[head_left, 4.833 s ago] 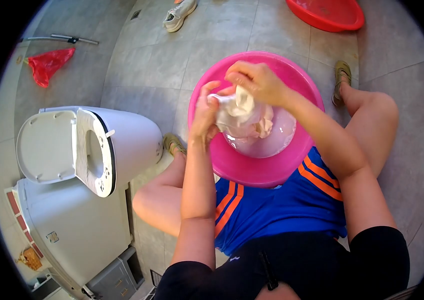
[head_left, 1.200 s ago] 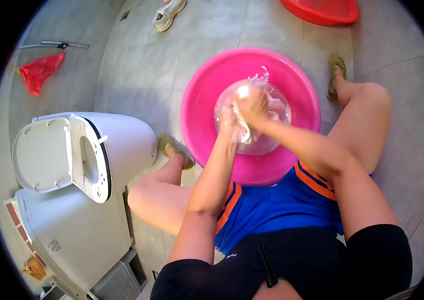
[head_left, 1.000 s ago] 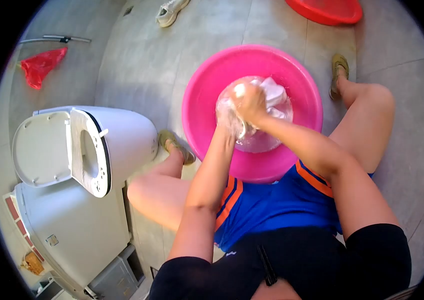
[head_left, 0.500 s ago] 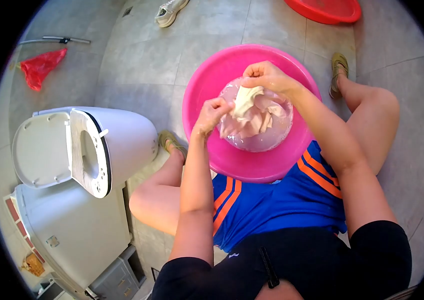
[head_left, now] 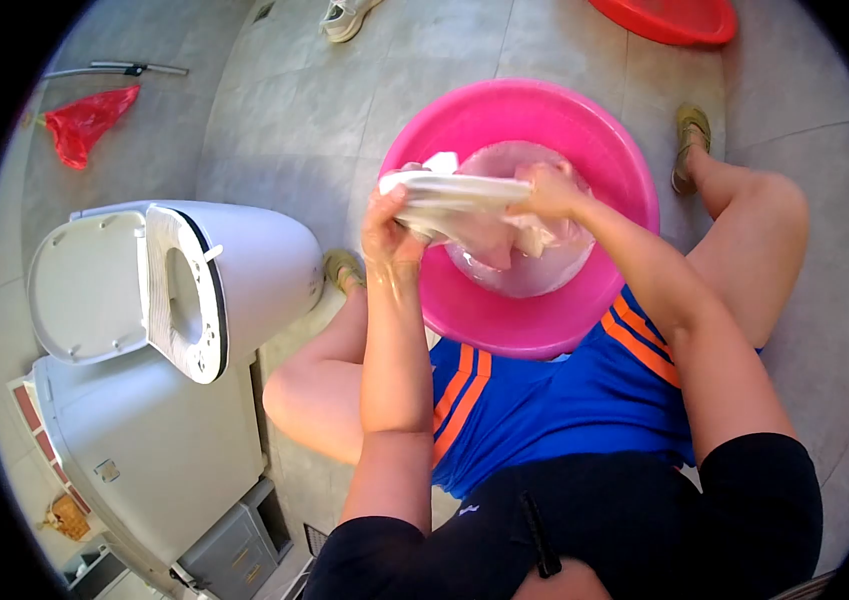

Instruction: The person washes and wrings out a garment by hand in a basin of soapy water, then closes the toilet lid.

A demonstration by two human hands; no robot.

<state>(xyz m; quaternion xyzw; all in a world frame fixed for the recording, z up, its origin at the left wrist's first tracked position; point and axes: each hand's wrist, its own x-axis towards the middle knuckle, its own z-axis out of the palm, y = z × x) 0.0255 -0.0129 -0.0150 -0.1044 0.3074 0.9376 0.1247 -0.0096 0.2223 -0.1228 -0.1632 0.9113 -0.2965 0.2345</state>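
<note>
A wet, pale piece of clothing point(head_left: 469, 200) is stretched between my hands above a pink basin point(head_left: 484, 325). Its kind is not clear, and its middle is smeared by motion. My left hand point(head_left: 391, 232), over the basin's left rim, is closed round one end, with the thumb against the cloth. At the other end my right hand point(head_left: 550, 190) grips the cloth over the water; its fingers are blurred. Pinkish folds hang down toward the cloudy, sudsy water point(head_left: 534, 280) in the basin.
The basin stands on grey tiles between my legs. To the left are a toilet point(head_left: 254, 270) with its seat raised and a white cabinet point(head_left: 154, 450). A red plastic bag point(head_left: 91, 122), a white shoe point(head_left: 346, 20) and a red basin point(head_left: 674, 22) lie farther off.
My hands have moved apart, the left one up and leftward, the right one slightly down and rightward. The bunched cloth has been pulled out taut between them.
</note>
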